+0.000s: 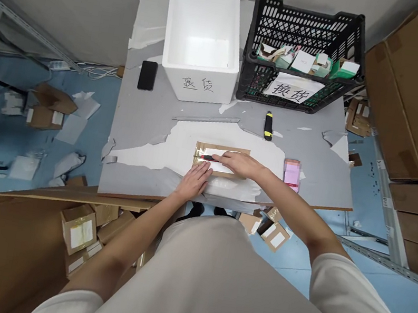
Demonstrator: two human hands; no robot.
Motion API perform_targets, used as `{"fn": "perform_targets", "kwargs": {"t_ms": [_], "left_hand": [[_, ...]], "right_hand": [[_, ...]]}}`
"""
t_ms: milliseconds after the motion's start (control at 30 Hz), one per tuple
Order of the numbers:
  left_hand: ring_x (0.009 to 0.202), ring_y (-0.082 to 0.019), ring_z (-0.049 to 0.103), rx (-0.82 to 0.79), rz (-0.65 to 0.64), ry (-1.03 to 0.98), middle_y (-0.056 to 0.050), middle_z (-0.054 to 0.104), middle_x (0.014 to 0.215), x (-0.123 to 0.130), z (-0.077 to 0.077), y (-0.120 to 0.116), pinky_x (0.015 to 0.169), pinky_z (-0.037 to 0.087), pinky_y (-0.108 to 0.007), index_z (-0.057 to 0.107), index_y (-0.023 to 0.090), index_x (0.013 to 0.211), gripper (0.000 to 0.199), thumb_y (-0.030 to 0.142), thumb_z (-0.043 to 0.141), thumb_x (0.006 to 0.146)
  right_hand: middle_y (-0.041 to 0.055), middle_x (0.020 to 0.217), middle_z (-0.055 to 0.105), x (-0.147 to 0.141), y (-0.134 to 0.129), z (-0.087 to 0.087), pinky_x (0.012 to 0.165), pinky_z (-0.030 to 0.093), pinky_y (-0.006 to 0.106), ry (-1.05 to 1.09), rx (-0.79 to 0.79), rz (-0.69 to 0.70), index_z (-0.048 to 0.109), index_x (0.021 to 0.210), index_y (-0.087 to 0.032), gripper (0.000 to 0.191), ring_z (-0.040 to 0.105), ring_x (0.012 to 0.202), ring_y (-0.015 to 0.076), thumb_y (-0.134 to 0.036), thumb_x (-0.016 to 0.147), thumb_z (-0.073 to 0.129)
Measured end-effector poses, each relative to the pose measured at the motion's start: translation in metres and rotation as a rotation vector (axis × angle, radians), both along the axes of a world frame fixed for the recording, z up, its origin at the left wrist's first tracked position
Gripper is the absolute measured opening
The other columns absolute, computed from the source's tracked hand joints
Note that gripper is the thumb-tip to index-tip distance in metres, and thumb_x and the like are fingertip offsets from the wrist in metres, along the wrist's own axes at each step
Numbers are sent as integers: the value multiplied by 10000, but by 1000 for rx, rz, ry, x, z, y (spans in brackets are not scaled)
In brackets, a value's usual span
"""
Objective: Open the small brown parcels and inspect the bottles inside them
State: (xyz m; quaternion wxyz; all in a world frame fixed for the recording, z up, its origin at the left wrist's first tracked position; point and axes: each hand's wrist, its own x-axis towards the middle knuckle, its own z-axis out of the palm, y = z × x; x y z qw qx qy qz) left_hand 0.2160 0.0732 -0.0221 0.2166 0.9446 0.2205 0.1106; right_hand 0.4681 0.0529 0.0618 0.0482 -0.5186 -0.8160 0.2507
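A small cardboard box (pixel 245 152) with clear tape on its left end and a white label on top lies on the worktable. My right hand (pixel 237 164) reaches over it, fingers closed around a slim black-and-red utility knife (pixel 208 157) whose tip points left across the taped end. Flat on the near left part of the box rests my left hand (pixel 194 179), fingers stretched out and holding nothing. Beyond the right hand, a yellow-and-black utility knife (pixel 268 126) lies on the table. To the right is a pink-screened phone (pixel 291 174).
At the back stand a white foam box (pixel 197 77) and a black plastic crate (pixel 249 75) holding several small cartons. A black phone (pixel 147 76) lies left. Below the table's left edge, a large carton (pixel 13 246) contains several boxes. Stacked cartons (pixel 414 100) line the right.
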Motion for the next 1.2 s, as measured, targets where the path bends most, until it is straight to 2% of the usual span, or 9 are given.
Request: {"fn": "perform_targets", "kwargs": {"t_ms": [133, 267, 500, 600, 833, 1000, 1200], "left_hand": [[1430, -281, 274, -27, 9, -8, -161, 364, 1505, 1, -4, 2, 1136, 287, -525, 383, 165, 1436, 532, 194, 416, 906], [1433, -288, 264, -38, 0, -11, -173, 376, 1495, 1, -10, 3, 1123, 296, -544, 392, 157, 1430, 535, 161, 407, 895], [1429, -290, 273, -23, -19, 9, -171, 377, 1495, 1, -12, 8, 1110, 312, -543, 373, 171, 1441, 563, 146, 415, 881], [1426, -291, 279, -15, -35, 6, -174, 387, 1488, -2, -12, 9, 1110, 322, -533, 388, 161, 1433, 545, 157, 417, 889], [1430, -278, 271, -26, -34, 2, -164, 398, 1483, -5, -16, 3, 1128, 303, -532, 390, 173, 1436, 546, 151, 411, 891], [1405, -255, 330, -92, -1, -6, -134, 443, 1457, 0, -18, 7, 1130, 309, -501, 429, 189, 1418, 588, 60, 371, 847], [1369, -258, 395, -156, 83, -53, -123, 506, 1407, 6, -18, 6, 1114, 327, -461, 524, 190, 1352, 513, 99, 355, 876]], "right_hand": [[45, 1180, 607, -2, 1, 8, 674, 397, 266, -192, 16, 35, 347, 1448, -380, 618, 618, 867, 182, -85, 904, 358], [63, 1196, 601, -8, 5, 19, 642, 391, 273, -310, 9, 87, 317, 1461, -371, 651, 625, 827, 186, -66, 888, 370], [88, 1174, 608, -9, 10, 25, 641, 411, 285, -356, 23, 125, 315, 1462, -356, 638, 641, 801, 187, -85, 891, 399], [97, 1161, 611, -3, 7, 24, 611, 401, 283, -414, 7, 148, 288, 1475, -349, 662, 646, 805, 197, -74, 884, 398], [80, 1136, 622, 6, -3, 27, 631, 402, 277, -431, -36, 133, 345, 1441, -361, 674, 634, 846, 198, -36, 854, 410], [87, 1086, 635, 37, -27, 38, 630, 398, 298, -450, -106, 40, 409, 1409, -367, 676, 636, 795, 199, -18, 831, 392], [94, 975, 644, 87, -75, 54, 590, 389, 305, -554, -167, -27, 398, 1429, -342, 781, 623, 716, 197, 27, 740, 409]]}}
